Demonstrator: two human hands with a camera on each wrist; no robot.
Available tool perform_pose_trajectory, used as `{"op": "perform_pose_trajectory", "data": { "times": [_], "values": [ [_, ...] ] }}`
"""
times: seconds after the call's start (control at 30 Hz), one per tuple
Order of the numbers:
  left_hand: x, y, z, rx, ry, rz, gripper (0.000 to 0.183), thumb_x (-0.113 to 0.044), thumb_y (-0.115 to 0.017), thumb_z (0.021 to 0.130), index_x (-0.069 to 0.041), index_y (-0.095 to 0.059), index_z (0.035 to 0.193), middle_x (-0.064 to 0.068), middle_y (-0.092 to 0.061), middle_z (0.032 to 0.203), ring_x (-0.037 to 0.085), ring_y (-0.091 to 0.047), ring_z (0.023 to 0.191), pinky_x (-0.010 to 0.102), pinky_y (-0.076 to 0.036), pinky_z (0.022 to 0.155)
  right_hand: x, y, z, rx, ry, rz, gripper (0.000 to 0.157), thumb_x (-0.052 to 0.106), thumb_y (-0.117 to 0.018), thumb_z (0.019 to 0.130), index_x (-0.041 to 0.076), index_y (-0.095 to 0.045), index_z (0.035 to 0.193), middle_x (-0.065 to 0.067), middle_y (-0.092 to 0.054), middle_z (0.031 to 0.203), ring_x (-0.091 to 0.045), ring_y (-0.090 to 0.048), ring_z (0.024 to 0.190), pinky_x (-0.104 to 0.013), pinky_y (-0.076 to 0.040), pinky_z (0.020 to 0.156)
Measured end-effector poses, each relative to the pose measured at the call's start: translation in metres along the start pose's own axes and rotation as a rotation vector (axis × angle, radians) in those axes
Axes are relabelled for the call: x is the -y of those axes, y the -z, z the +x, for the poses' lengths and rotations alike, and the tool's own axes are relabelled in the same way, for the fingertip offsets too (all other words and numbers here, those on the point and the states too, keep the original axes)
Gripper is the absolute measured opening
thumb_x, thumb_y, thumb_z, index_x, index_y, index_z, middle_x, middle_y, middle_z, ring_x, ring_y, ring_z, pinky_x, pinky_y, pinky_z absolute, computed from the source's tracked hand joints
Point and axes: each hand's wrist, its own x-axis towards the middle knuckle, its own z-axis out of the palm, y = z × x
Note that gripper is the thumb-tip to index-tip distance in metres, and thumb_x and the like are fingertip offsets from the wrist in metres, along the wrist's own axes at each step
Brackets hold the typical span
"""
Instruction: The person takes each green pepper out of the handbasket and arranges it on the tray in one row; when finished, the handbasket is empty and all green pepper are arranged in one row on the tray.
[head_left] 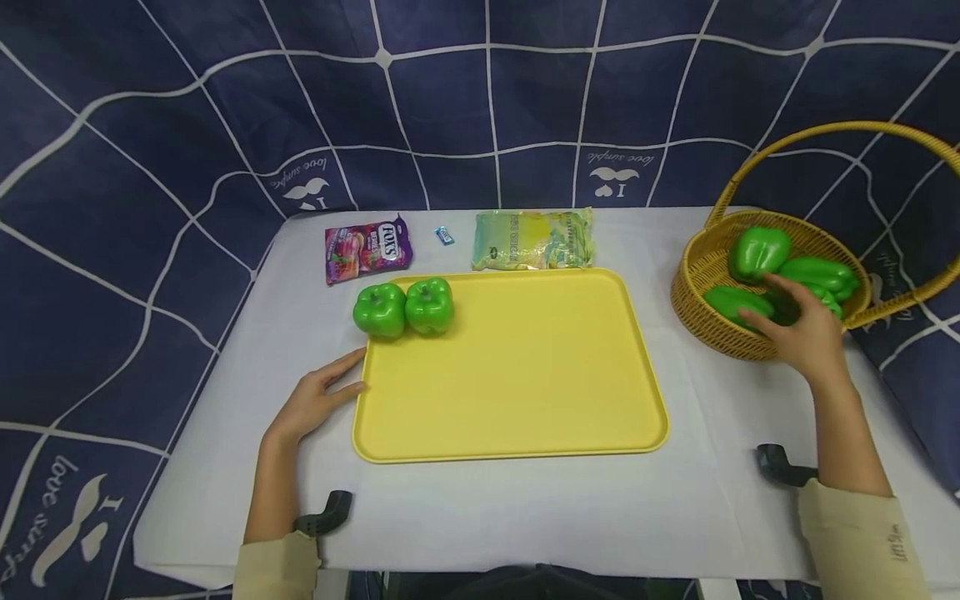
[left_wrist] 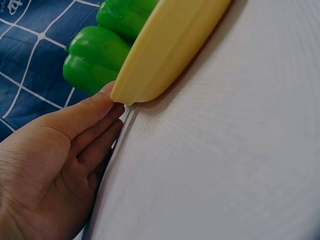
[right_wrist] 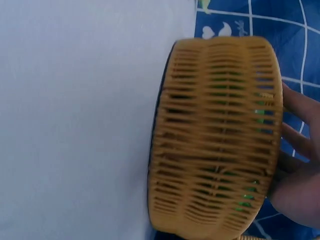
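My left hand [head_left: 311, 400] lies beside the left edge of a yellow tray [head_left: 517, 375], its fairly straight fingers touching the rim. Two green bell peppers stand at the tray's back left corner: one [head_left: 380, 311] leans over the edge, the other [head_left: 431, 305] sits close against it. On the right, my right hand [head_left: 810, 333] reaches over the near rim of a wicker basket [head_left: 705, 333], fingers apart among several green peppers [head_left: 761, 253]. Whether the fingertips touch a pepper is hidden. In the right wrist view, the basket's side [right_wrist: 215, 140] covers the fingertips.
Behind the tray lie a purple Fox's candy bag [head_left: 369, 248], a small blue wrapped sweet [head_left: 444, 235] and a yellow-green packet [head_left: 533, 239]. The basket's tall handle [head_left: 847, 127] arches over its right side. A dark blue checked cloth [head_left: 450, 100] hangs behind the white table [head_left: 525, 517].
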Motion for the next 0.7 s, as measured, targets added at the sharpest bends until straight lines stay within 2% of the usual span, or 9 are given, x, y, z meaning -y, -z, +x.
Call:
{"op": "perform_pose_trajectory", "data": {
  "times": [0.13, 0.3, 0.53, 0.7],
  "values": [
    [0.001, -0.001, 0.0, -0.002, 0.0, 0.004, 0.06, -0.041, -0.066, 0.083, -0.024, -0.045, 0.138, -0.004, -0.04, 0.142, 0.025, -0.027, 0.135, 0.054, -0.022, 0.107, -0.004, 0.005, 0.002, 0.049, 0.003, -0.093, 0.071, 0.041, -0.061, 0.087, 0.009, -0.033, 0.143, -0.034, -0.034, 0.136, -0.058, -0.025, 0.121, -0.071, -0.016, 0.096],
    [0.0, -0.001, 0.0, -0.004, 0.006, 0.003, 0.06, -0.041, -0.066, 0.083, -0.024, -0.045, 0.138, -0.004, -0.04, 0.142, 0.025, -0.027, 0.135, 0.054, -0.022, 0.107, -0.01, 0.008, 0.006, 0.1, 0.03, -0.14, 0.072, 0.041, -0.061, 0.087, 0.004, -0.033, 0.142, -0.038, -0.033, 0.133, -0.061, -0.025, 0.117, -0.073, -0.02, 0.09],
    [0.0, -0.001, 0.0, -0.005, 0.019, 0.013, 0.061, -0.043, -0.066, 0.083, -0.026, -0.045, 0.138, -0.004, -0.04, 0.142, 0.026, -0.026, 0.135, 0.055, -0.021, 0.107, -0.015, 0.01, 0.012, 0.156, 0.119, -0.191, 0.072, 0.039, -0.063, 0.086, -0.001, -0.036, 0.139, -0.04, -0.037, 0.128, -0.057, -0.028, 0.114, -0.069, -0.025, 0.084],
    [0.0, -0.001, 0.0, -0.002, 0.026, 0.017, 0.061, -0.044, -0.065, 0.083, -0.027, -0.045, 0.138, -0.004, -0.04, 0.142, 0.026, -0.026, 0.135, 0.055, -0.021, 0.107, -0.016, 0.012, 0.014, 0.218, 0.13, -0.218, 0.072, 0.042, -0.061, 0.087, -0.002, -0.037, 0.138, -0.042, -0.035, 0.128, -0.053, -0.025, 0.113, -0.067, -0.026, 0.082]
  ]
}}
